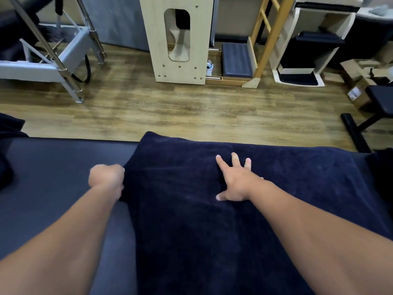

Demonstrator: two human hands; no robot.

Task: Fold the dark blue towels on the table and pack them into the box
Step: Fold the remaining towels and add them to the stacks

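Dark blue towel (244, 220) lay spread across the table (53, 177), covering the centre and right of the lower frame; its far edge ran along the table's far edge, with one corner raised at centre frame. Left hand (106, 176) was at the towel's left edge, left of centre, fingers curled into a fist, pinching the fabric there; the towel edge bunched up against the knuckles. Right hand (236, 179) lay flat on the towel just right of centre, fingers spread and straight, palm pressing the cloth down. Both forearms came in from the bottom corners. More dark fabric (9, 133) was heaped at the left edge of the frame, on the table's far left. Cardboard boxes (359, 81) sat on the wood floor (170, 107) at upper right, well apart from the table. Couldn't tell which of them was the packing box.
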